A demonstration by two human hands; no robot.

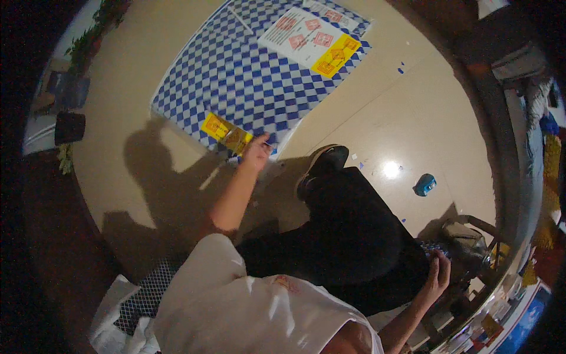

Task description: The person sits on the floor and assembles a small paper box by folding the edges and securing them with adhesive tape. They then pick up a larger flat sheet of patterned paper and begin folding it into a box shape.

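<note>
Lying on the floor (424,112), the blue-and-white checkered package (230,82) is apparently being worked at its near edge; the next move probably calls for steadying that corner. Its white-and-yellow label (300,36) bears red symbols and print too small to read; a yellow strip (214,126) lies nearer. Left hand (256,153) at the corner, right hand (437,277) beside the knee: whether their fingers grasp anything, I cannot tell.
</note>
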